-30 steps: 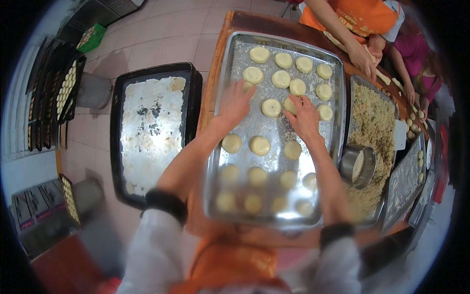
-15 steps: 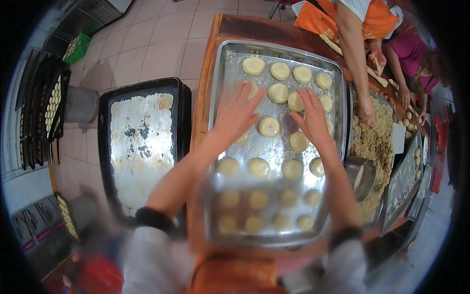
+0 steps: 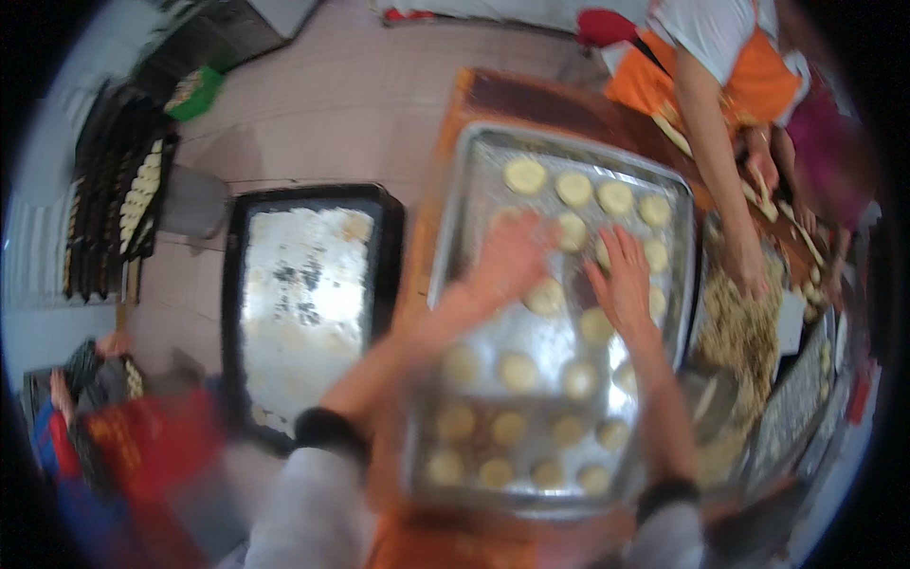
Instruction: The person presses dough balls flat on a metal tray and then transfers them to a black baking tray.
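Observation:
A silver tray (image 3: 493, 161) holds rows of flattened, pale yellow dough rounds (image 3: 517, 372), the lower ones blurred. Over its upper left part is my left hand (image 3: 512, 251), smeared by motion, with its fingers on or just above a round. My right hand (image 3: 616, 275) lies to its right, fingers stretched apart over another round that they partly hide; contact is hard to tell. Right of the tray are a tray of crumbly mixture (image 3: 735, 341) and a steel ring or pot (image 3: 706, 398).
A dark-rimmed baking tray (image 3: 303, 351) lies left, beside racks of dough trays (image 3: 100, 190). A co-worker (image 3: 706, 114) across the table reaches into the mixture near dough strips (image 3: 763, 201); another person (image 3: 834, 171) stands beyond. Someone in red (image 3: 152, 446) is at lower left.
The view has shifted and blurred. My left hand's fingers now look less spread. The co-worker's hand has moved down into the mixture, and the person in red has come further into view.

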`<action>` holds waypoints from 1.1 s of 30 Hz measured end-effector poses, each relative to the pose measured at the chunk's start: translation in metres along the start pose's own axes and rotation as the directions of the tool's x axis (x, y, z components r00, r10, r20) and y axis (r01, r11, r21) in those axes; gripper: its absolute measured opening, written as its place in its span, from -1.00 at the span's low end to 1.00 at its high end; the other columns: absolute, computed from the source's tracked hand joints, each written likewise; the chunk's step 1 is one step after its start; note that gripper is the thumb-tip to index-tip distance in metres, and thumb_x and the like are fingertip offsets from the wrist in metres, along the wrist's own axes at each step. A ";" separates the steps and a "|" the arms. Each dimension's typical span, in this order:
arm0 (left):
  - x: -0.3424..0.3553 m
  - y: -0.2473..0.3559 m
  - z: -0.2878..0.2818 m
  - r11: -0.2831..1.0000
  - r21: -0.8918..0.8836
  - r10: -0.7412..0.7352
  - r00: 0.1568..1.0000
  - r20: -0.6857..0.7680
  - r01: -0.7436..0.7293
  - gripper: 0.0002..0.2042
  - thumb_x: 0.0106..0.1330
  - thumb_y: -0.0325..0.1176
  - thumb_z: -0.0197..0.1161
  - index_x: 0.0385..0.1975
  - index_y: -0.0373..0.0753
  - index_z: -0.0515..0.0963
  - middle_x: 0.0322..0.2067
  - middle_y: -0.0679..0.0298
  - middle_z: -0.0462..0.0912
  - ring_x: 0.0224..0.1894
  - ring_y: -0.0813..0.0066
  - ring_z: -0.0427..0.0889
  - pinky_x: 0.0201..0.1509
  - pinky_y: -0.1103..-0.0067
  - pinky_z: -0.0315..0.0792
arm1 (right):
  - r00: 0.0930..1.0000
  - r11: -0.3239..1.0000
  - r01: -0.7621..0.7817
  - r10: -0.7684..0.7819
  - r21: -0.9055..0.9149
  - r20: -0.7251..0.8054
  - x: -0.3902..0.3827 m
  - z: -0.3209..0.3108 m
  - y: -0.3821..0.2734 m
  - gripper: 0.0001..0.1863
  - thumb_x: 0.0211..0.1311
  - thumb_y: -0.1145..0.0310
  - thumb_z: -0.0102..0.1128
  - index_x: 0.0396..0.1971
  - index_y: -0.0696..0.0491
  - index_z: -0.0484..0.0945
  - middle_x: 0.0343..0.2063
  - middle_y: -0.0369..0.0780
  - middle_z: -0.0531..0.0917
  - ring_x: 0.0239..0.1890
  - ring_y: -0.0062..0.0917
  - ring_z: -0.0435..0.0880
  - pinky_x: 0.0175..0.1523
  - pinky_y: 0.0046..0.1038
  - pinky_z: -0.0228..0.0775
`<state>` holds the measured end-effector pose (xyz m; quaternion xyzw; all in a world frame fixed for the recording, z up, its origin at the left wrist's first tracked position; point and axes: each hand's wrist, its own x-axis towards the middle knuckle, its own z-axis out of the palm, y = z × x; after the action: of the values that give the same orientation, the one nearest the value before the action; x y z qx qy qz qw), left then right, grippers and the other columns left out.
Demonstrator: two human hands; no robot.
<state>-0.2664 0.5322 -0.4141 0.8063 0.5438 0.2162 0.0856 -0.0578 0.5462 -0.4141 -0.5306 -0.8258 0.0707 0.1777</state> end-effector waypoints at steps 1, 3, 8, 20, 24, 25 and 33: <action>-0.009 0.011 0.008 0.973 -0.228 0.046 0.998 0.049 -0.034 -0.55 -0.13 -0.28 0.34 -0.14 -0.17 0.50 -0.22 0.11 0.52 -0.08 0.17 0.46 -0.06 0.29 0.31 | 1.000 0.998 0.000 0.002 0.070 -0.026 -0.003 0.005 -0.001 -0.43 0.02 0.36 0.24 0.09 0.07 0.35 0.10 -0.03 0.37 0.14 -0.11 0.29 0.23 -0.19 0.09; -0.016 0.038 0.019 0.996 -0.082 0.015 0.934 0.356 0.016 -0.56 -0.15 -0.22 0.38 -0.22 -0.21 0.48 -0.28 0.16 0.50 -0.10 0.18 0.46 -0.06 0.35 0.35 | 0.999 0.997 -0.042 0.043 0.070 -0.009 -0.011 0.010 0.002 -0.51 0.06 0.39 0.20 0.04 0.12 0.37 0.06 0.01 0.39 0.12 -0.10 0.32 0.21 -0.17 0.11; -0.045 0.026 0.048 0.983 -0.166 0.109 0.980 0.166 -0.081 -0.59 -0.04 -0.35 0.30 -0.13 -0.23 0.43 -0.19 0.19 0.44 -0.03 0.23 0.39 -0.02 0.36 0.34 | 0.996 0.965 0.000 0.024 0.262 -0.090 -0.064 0.002 -0.021 -0.59 0.09 0.51 0.16 -0.01 0.18 0.38 0.03 0.01 0.40 0.09 -0.10 0.36 0.18 -0.22 0.17; -0.172 0.074 -0.031 0.893 -0.450 -0.161 0.936 -0.312 0.004 -0.49 0.14 -0.41 0.20 0.14 -0.20 0.31 0.13 0.05 0.32 0.19 0.09 0.27 0.25 0.32 0.18 | 0.763 0.713 -0.640 0.547 0.286 0.345 -0.228 -0.037 -0.098 -0.52 0.16 0.33 0.15 0.05 0.22 0.35 0.04 0.06 0.42 0.12 -0.11 0.35 0.23 -0.17 0.12; -0.327 0.092 -0.051 0.848 -0.484 -0.279 0.959 -0.058 0.217 -0.73 0.19 -0.40 0.14 -0.10 -0.26 0.48 -0.15 0.11 0.51 -0.05 0.15 0.46 0.03 0.33 0.32 | 0.775 0.757 -0.608 0.499 0.240 0.387 -0.234 -0.017 -0.111 -0.50 0.14 0.30 0.15 0.06 0.21 0.34 0.05 0.06 0.41 0.13 -0.10 0.33 0.24 -0.15 0.09; -0.356 0.096 -0.051 0.832 -0.473 -0.327 0.945 0.002 0.289 -0.74 0.19 -0.40 0.12 -0.11 -0.26 0.48 -0.15 0.11 0.51 -0.05 0.16 0.46 0.03 0.33 0.32 | 0.781 0.769 -0.596 0.488 0.232 0.389 -0.236 -0.014 -0.113 -0.49 0.14 0.29 0.16 0.06 0.21 0.34 0.05 0.06 0.41 0.13 -0.10 0.33 0.24 -0.14 0.08; -0.433 0.136 -0.014 0.788 -0.362 -0.442 0.867 0.229 0.498 -0.76 0.21 -0.37 0.03 -0.16 -0.25 0.49 -0.16 0.12 0.51 -0.05 0.18 0.45 0.05 0.32 0.32 | 0.791 0.813 -0.562 0.473 0.155 0.387 -0.261 0.001 -0.114 -0.44 0.11 0.24 0.17 0.08 0.20 0.32 0.07 0.07 0.38 0.16 -0.07 0.28 0.26 -0.10 0.03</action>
<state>-0.2950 0.0815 -0.4621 0.6215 0.6629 0.2433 0.3394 -0.0577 0.2623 -0.4370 -0.6898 -0.6479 0.3133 0.0787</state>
